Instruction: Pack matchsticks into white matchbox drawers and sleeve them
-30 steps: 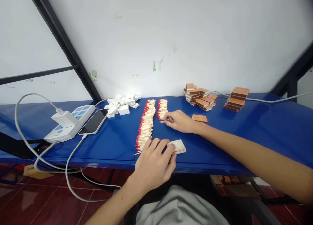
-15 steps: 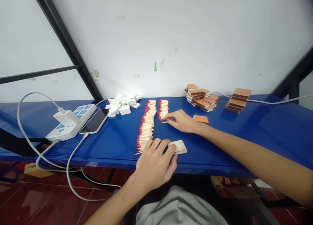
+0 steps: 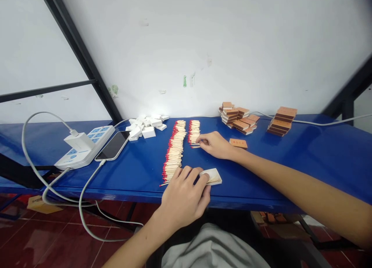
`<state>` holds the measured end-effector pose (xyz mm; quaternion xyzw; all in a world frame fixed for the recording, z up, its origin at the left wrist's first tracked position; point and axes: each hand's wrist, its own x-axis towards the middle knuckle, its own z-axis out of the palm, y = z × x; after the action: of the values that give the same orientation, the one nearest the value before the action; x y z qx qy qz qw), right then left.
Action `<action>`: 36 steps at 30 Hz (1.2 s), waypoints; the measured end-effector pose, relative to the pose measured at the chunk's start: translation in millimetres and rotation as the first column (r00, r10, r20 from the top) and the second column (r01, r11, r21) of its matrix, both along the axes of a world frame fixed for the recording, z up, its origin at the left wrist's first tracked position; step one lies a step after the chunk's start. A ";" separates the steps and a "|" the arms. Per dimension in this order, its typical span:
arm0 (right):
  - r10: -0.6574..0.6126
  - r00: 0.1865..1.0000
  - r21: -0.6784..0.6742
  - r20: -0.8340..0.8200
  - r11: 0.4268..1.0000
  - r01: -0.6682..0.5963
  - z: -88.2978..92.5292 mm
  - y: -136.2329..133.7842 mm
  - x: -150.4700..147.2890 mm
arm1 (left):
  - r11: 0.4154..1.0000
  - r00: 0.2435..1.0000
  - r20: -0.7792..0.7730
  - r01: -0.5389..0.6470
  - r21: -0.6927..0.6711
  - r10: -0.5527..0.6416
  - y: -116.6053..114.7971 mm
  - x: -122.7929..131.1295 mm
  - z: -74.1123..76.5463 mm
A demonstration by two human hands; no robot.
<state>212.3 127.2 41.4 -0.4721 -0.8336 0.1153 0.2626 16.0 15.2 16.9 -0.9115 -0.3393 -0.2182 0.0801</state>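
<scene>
My left hand is closed on the left end of a white matchbox tray near the table's front edge. A few matchsticks lie inside that tray. Farther back, my right hand pinches at the near end of the shorter row of red-tipped matches; whether a match is between its fingertips I cannot make out. To the left runs a longer row of matches, its near end partly behind my left hand. An orange-brown matchbox cover lies just beyond my right wrist.
White trays are heaped at the back left. Brown matchboxes stand in a loose pile and a neater stack at the back right. A phone and a power strip with cables occupy the left side of the blue table.
My right hand has shifted very slightly right at the short row. The left hand stays on the tray; the view has tilted a little.
</scene>
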 end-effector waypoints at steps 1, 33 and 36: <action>-0.006 1.000 -0.001 0.002 1.000 0.006 0.8 0.1 -0.4 | 1.000 1.000 0.000 -0.001 0.001 0.001 0.0 0.0 -0.1; 0.141 0.985 -0.169 0.102 0.978 -0.123 11.0 18.1 7.0 | 1.000 1.000 0.000 0.004 0.014 -0.004 -0.7 0.5 2.4; 0.167 0.981 -0.175 0.098 0.973 -0.148 12.3 17.1 8.5 | 1.000 1.000 0.003 0.005 0.021 -0.005 -0.6 0.6 2.4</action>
<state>220.9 144.3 53.7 -0.4304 -0.8694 0.1784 0.1649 16.6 14.6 19.3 -0.9112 -0.3347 -0.2232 0.0884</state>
